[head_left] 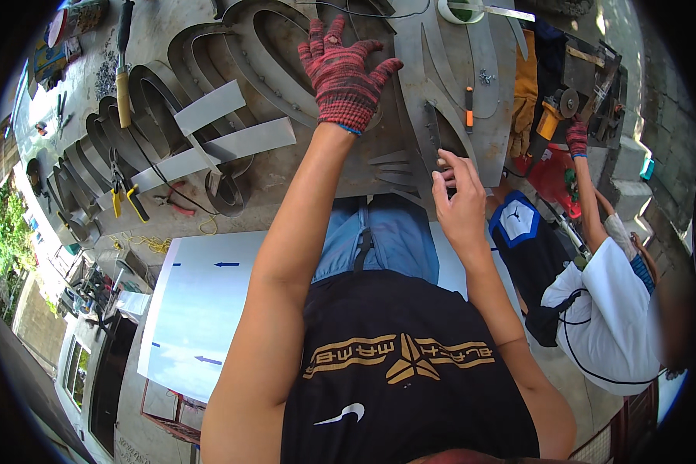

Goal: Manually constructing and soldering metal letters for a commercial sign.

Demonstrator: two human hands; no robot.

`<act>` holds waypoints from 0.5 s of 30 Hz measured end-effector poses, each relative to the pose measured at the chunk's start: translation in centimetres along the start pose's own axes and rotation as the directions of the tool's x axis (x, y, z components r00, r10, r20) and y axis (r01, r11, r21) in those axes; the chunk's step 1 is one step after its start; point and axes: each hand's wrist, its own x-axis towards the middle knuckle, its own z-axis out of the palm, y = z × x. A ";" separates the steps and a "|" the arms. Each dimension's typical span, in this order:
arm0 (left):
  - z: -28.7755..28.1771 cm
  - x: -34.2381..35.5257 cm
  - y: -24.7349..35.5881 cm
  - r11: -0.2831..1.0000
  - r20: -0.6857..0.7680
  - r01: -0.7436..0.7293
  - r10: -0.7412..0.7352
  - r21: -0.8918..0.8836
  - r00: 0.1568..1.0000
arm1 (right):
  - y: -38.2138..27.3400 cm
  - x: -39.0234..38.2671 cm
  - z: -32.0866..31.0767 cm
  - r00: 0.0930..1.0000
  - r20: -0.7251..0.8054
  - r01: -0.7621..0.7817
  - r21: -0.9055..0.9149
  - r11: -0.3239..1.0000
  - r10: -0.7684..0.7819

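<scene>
My left hand [339, 73], in a red and black knit glove, lies palm down with fingers spread over bent metal strips [263, 42] that form curved outlines on the worktable [46, 116]. My bare right hand [458, 185] has curled fingers on the end of a thin dark flat strip [433, 124], possibly a blade, above a grey cut metal sheet [489, 108]; its grip is partly hidden. An orange-and-black tool [469, 116] lies beside small fasteners [486, 76]. Two pale flat strips [213, 104] rest across the curved pieces.
Pliers [124, 189], a long-handled tool [123, 93] and a tub [458, 9] lie around the metalwork. At right a co-worker [611, 301] reaches a gloved hand [576, 138] beside a yellow grinder [551, 116], near leather gloves [524, 93]. A white sheet [193, 301] lies below the table.
</scene>
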 end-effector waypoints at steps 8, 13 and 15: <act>-5.4 -10.0 0.6 0.860 -0.002 -0.090 0.103 -0.503 0.995 | -0.7 -0.7 1.6 0.996 0.025 -0.077 -0.159 0.984 0.082; -4.8 -14.9 3.1 0.666 0.343 0.339 -0.132 -0.665 0.930 | -0.6 -0.7 2.1 0.999 0.046 0.002 -0.319 0.948 0.013; -3.7 -15.6 3.6 0.496 0.525 0.578 -0.259 -0.647 0.810 | -0.4 -0.4 2.1 0.999 0.054 0.015 -0.366 0.930 0.005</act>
